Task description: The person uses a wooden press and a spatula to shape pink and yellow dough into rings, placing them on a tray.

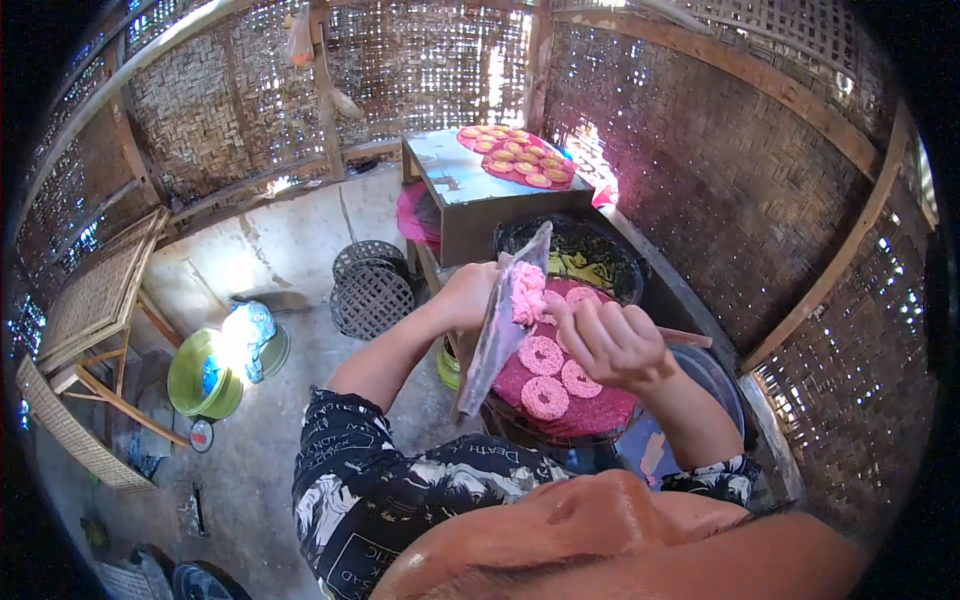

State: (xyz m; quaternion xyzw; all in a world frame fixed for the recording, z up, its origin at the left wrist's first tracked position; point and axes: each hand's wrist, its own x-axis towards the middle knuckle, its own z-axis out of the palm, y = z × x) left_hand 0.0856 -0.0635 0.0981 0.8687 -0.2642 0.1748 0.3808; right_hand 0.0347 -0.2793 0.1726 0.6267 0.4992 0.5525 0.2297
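My left hand (471,295) grips a grey flat board (491,352), held tilted on edge. A lump of pink dough (528,289) clings to the board's right face. My right hand (616,343) is curled close beside the dough. A flat wooden stick (686,337) juts out behind its wrist, in line with the fist; the stick's other end is hidden. Below the hands, several pink dough rings (544,398) lie on a round magenta mat (592,412). Both the board and my right hand cover part of the mat.
Beyond the mat is a dark pan (630,259) with yellow pieces inside. Yellow rounds on pink mats (529,161) rest on a box-like table (457,169). Woven round trays (375,296) lean at the wall. A green bucket (196,375) and a bamboo rack (97,292) stand left.
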